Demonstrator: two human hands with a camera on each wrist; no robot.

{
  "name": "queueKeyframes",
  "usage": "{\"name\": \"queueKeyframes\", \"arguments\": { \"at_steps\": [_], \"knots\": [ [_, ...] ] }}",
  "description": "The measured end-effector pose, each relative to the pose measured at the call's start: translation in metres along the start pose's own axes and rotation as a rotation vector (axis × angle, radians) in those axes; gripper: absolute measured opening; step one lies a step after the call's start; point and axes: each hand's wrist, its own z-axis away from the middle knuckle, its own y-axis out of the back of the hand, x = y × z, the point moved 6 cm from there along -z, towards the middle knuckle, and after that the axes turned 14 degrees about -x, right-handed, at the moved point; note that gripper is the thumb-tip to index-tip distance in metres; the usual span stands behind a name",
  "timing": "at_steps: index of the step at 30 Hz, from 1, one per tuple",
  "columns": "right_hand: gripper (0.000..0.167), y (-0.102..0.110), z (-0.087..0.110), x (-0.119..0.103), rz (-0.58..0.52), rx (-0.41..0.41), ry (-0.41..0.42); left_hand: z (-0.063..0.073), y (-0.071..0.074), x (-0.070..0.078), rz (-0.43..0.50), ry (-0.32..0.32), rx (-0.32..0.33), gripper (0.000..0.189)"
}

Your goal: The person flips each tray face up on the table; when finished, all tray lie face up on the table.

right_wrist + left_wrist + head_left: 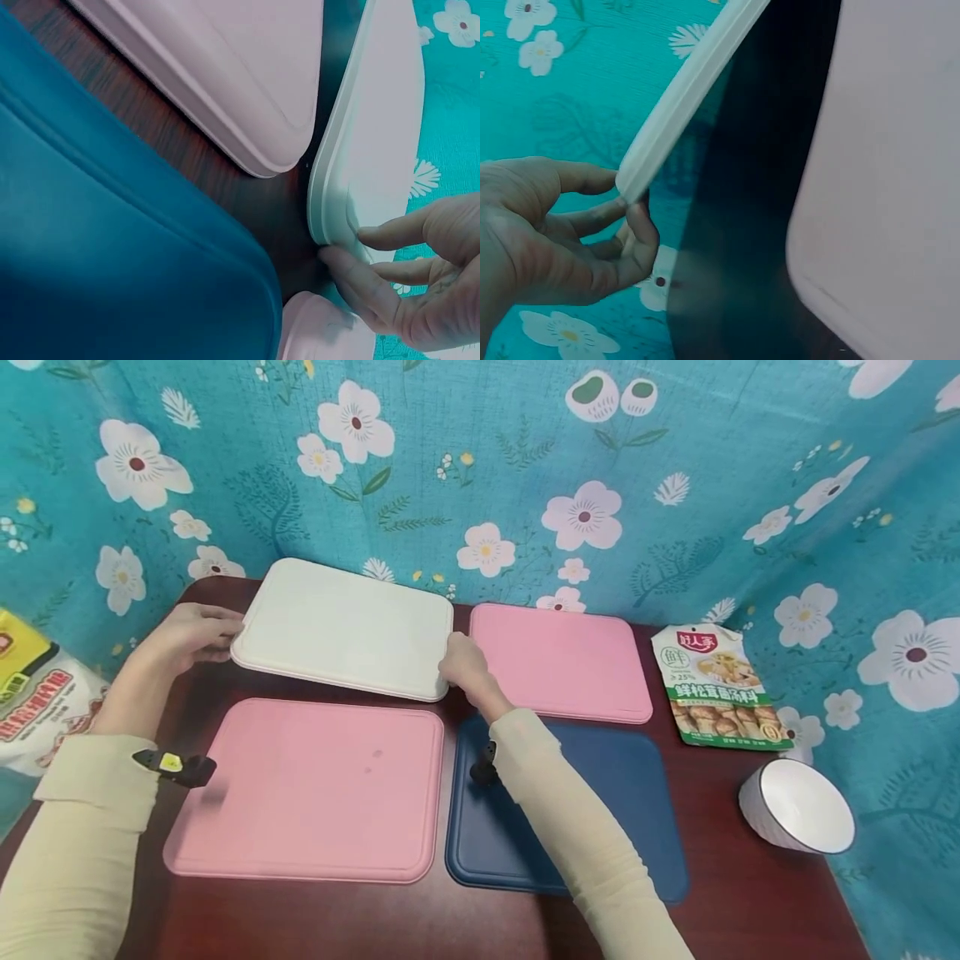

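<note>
A white rectangular board (345,627) with rounded corners and a stepped rim is held at the back left of the table, tilted. My left hand (198,635) pinches its left end; in the left wrist view the thumb and fingers meet at the board's corner (641,172). With my right hand (465,664) I grip the opposite end, thumb and fingers at the near right corner, as the right wrist view shows. A larger pink board (322,793) lies in front of the white one. To the right, a second pink board (558,664) lies behind a dark blue board (600,793), which my right forearm partly covers.
A food pouch (716,693) lies at the back right, with a white bowl (798,806) in front of it. A yellow and white packet (45,702) stands at the far left. Blue flowered cloth (450,468) hangs behind the dark wooden table (360,918).
</note>
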Motion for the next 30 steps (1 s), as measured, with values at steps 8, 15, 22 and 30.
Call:
{"name": "queueKeyframes", "arguments": {
  "at_steps": [8,15,22,30],
  "knots": [
    [0.025,0.002,0.003,0.006,-0.134,0.012,0.084,0.007,0.011,0.026,0.096,-0.070,0.017,0.054],
    [0.012,0.000,0.003,0.006,-0.211,-0.018,0.129,0.018,0.017,0.044,0.184,-0.094,0.015,0.051],
    [0.011,0.000,0.001,0.008,-0.250,-0.044,0.116,0.019,0.018,0.070,0.088,-0.112,0.005,0.059],
    [0.016,-0.007,0.001,0.003,-0.315,-0.089,0.130,0.027,0.019,0.102,0.305,-0.163,-0.064,0.031]
  ]
}}
